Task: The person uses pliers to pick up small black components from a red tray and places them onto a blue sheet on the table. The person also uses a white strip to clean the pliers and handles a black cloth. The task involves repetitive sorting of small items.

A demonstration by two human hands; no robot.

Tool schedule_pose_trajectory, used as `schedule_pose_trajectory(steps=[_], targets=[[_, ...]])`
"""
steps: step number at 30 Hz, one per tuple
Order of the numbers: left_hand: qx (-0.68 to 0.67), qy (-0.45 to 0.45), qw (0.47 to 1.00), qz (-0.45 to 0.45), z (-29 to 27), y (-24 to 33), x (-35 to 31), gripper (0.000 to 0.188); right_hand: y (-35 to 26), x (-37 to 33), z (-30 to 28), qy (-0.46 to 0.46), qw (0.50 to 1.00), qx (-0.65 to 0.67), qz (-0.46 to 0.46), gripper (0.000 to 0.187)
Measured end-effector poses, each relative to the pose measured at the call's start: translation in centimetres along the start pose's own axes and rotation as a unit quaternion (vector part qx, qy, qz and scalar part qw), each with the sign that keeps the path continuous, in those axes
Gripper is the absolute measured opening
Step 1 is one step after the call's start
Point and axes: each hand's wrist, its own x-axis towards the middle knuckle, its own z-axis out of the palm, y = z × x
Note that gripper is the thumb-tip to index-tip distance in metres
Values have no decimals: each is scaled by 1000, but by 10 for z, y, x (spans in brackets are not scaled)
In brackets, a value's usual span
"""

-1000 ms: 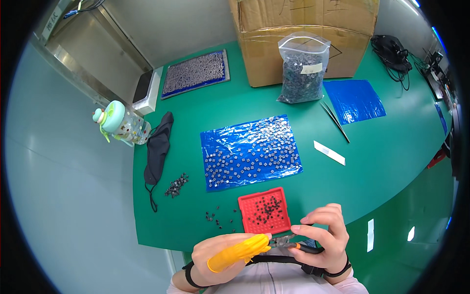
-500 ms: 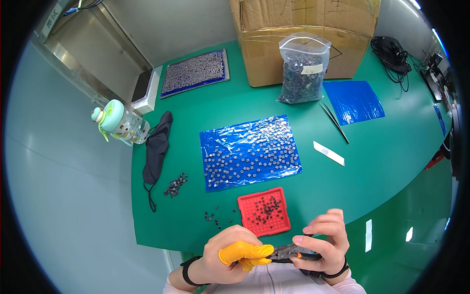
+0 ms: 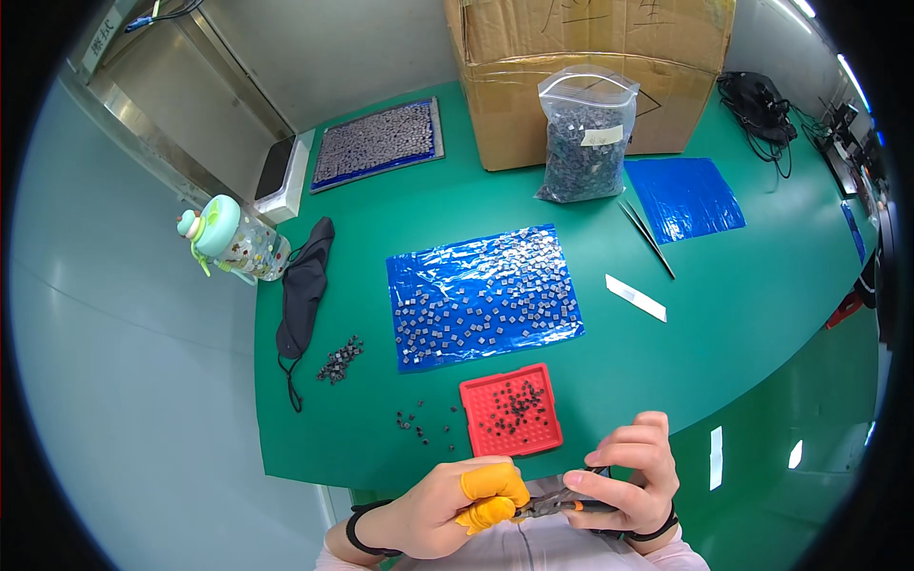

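Note:
My right hand point(image 3: 640, 481) is closed around pliers point(image 3: 545, 504) with dark jaws and black-and-orange handles, held near my body below the table's front edge. My left hand point(image 3: 440, 509) wears yellow finger covers point(image 3: 493, 490) on thumb and forefinger, pinched together at the tip of the jaws. Whatever lies between those fingertips is hidden. Just beyond the hands, a red tray point(image 3: 479, 443) holds many small black pieces point(image 3: 519, 404). Farther back, a blue sheet point(image 3: 424, 276) carries many small grey square pieces point(image 3: 543, 276).
Loose black pieces point(image 3: 340, 360) lie left, near a dark cloth mask point(image 3: 303, 295) and a bottle point(image 3: 252, 243). A filled zip bag point(image 3: 583, 157) stands before a cardboard box point(image 3: 514, 95). Tweezers point(image 3: 647, 240), a white strip point(image 3: 635, 298) and another blue sheet point(image 3: 685, 200) lie right.
My left fingers have curled and turned, with the yellow covers now bent at the jaws' tip. My right fingers have drawn in closer on the plier handles.

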Motion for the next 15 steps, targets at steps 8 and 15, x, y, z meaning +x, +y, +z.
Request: schedule_pose_trajectory(steps=[8, 15], targets=[[46, 139, 989, -6, 16, 0, 0, 14, 0, 2, 1, -1, 1000, 2, 23, 37], [77, 145, 977, 139, 13, -12, -3, 32, 1, 2, 3, 6, 1000, 3, 28, 36]])
